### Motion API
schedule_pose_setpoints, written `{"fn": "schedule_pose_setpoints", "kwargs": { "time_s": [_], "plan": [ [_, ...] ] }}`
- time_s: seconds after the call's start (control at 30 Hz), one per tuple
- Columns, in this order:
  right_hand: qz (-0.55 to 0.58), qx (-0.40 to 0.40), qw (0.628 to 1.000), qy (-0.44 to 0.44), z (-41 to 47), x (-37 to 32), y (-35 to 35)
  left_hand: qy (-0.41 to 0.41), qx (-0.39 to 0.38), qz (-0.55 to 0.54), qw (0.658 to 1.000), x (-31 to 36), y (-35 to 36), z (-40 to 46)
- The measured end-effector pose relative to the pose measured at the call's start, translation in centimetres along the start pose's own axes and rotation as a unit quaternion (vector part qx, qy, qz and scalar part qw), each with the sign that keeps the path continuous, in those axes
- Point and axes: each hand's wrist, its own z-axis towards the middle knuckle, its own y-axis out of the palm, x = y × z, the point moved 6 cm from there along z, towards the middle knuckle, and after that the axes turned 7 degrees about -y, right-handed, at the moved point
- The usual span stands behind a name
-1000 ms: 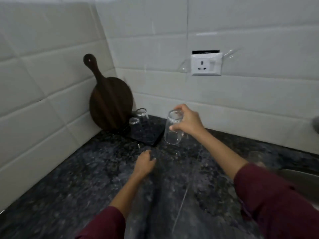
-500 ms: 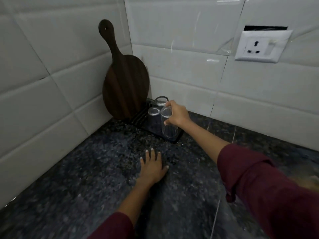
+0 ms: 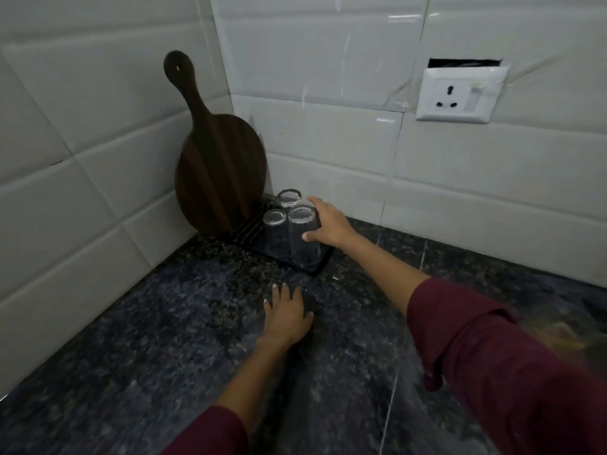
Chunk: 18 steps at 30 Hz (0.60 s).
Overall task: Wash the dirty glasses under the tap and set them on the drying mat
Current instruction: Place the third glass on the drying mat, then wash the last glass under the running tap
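Three clear glasses stand upside down on the black ribbed drying mat [image 3: 320,268] in the counter's corner: one at the back [image 3: 289,197], one at the left [image 3: 274,221] and one at the front [image 3: 302,256]. My right hand [image 3: 331,224] reaches in from the right and holds the front glass, thumb on its near side and fingers round its far side. The glass stands on the mat. My left hand [image 3: 287,315] lies flat on the dark granite counter just in front of the mat, fingers spread, holding nothing.
A dark wooden cutting board [image 3: 220,172] with a handle leans against the tiled wall behind the mat. A white wall socket [image 3: 460,95] sits at upper right. The speckled granite counter [image 3: 164,339] stretches towards me; white tiled walls close off the left and back.
My right hand carried the glass left from above the counter and set it down upside down on the mat beside the other two. My left hand flattened on the counter.
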Motion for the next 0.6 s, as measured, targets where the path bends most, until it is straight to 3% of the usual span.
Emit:
{"fn": "schedule_pose_setpoints", "kwargs": {
  "time_s": [0.13, 0.23, 0.6],
  "plan": [
    [0.055, 0.037, 0.997, 0.034, -5.0, 1.9, -3.2, 0.095, 0.067, -0.058, 0.992, 5.6, -0.7, -0.6],
    [0.12, 0.094, 0.986, 0.068, -10.5, 4.5, -6.9, 0.177, 0.073, -0.122, 0.974, 12.0, -0.8, -2.0],
    [0.124, 0.257, 0.94, 0.187, -31.4, 15.2, -21.4, 0.306, -0.094, -0.119, 0.94, 30.7, 4.3, -7.9]
  ]
}}
